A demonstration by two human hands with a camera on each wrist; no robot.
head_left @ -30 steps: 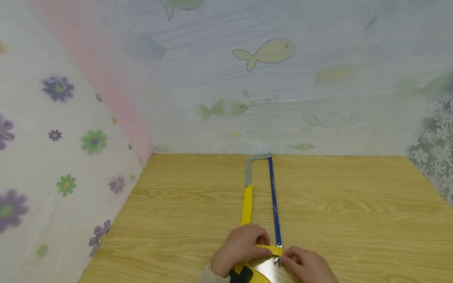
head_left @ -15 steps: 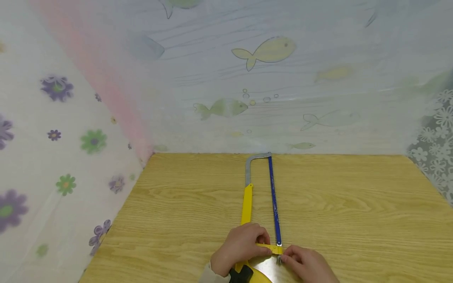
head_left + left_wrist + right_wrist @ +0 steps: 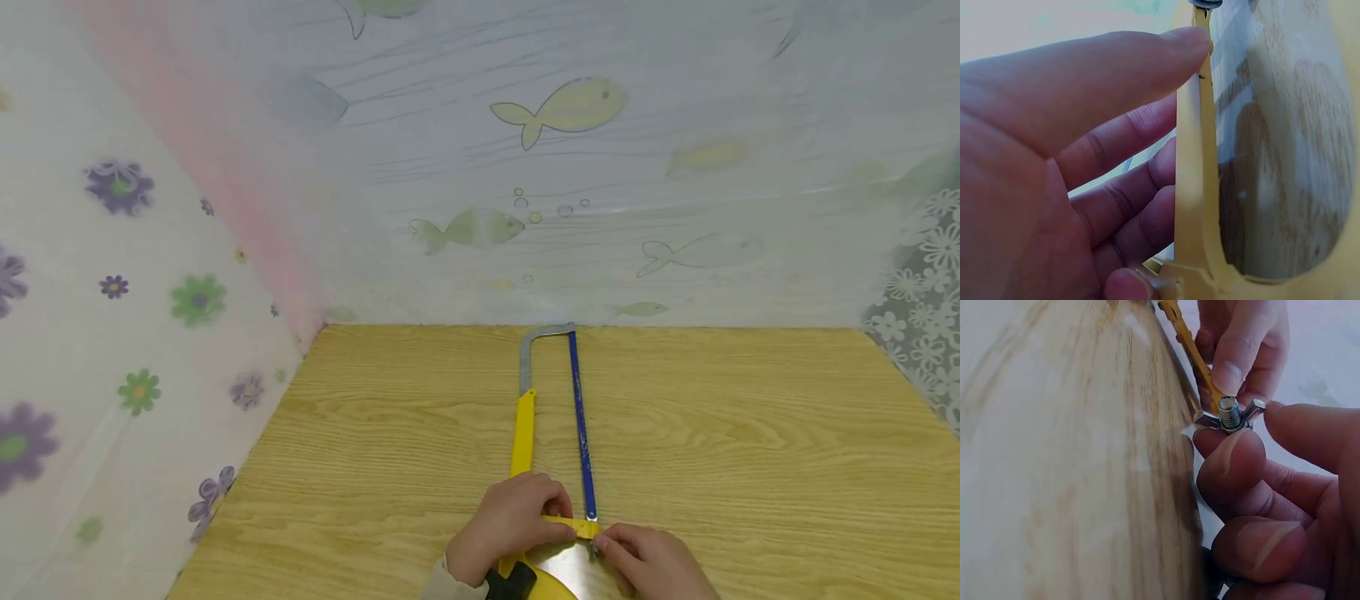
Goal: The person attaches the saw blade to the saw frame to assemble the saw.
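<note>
A hacksaw [image 3: 523, 437] with a yellow and grey frame and a blue blade [image 3: 581, 425] lies on the table, its handle toward me and partly cut off by the lower edge. My left hand [image 3: 513, 518] grips the yellow end of the frame, thumb on one side and fingers on the other, as the left wrist view also shows. At the near end of the blade my right hand [image 3: 654, 560] pinches a silver wing nut [image 3: 1254, 411] between thumb and forefinger. A threaded bolt [image 3: 1229, 414] sticks out through the nut's middle.
The wood-grain table [image 3: 735, 433] runs back to a pale wall [image 3: 450, 275] with fish drawings, where the saw's far end reaches the back edge. A flower-patterned sheet [image 3: 150, 333] hangs at the left. A black strap [image 3: 512, 582] is on my left wrist.
The wing nut has turned, its wings now at a different angle. My right thumb and forefinger have shifted slightly with it. The left hand and the hacksaw stay put.
</note>
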